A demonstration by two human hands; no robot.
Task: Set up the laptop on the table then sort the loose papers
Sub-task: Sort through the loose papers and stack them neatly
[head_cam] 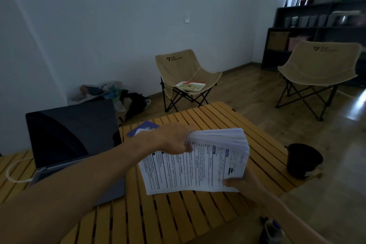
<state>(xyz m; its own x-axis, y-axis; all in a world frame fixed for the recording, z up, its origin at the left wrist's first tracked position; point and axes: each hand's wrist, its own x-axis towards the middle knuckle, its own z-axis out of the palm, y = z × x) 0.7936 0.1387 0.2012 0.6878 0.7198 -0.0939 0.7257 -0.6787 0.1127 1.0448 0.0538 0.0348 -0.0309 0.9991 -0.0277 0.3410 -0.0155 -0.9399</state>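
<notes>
Dim room, wood floor, pale walls; we see a slatted yellow worktop filling the lower frame, its near edge cut off. Two beige folding chairs stand beyond it: near chair carries a white tray whose contents are too small to read, far chair sits by dark shelves, blurred. Bags on the floor against the wall, hard to make out.

Laptop stands open on the worktop's left side, screen dark, keyboard mostly hidden behind our left forearm. White cable loops off its left side. Blue booklet lies behind the left hand, partly hidden.

Papers, a thick printed stack, are held above the worktop's middle, right of the laptop, text too blurred to read. Left hand grips the stack's far left corner, fingers curled over the top sheets, thumb on the printed face; fingertips hidden in the pages. Right hand holds the near right corner, thumb pressed on top, remaining fingers hidden under the stack.

Black cup stands at the worktop's right edge. Bottle at bottom right, cut off.
</notes>
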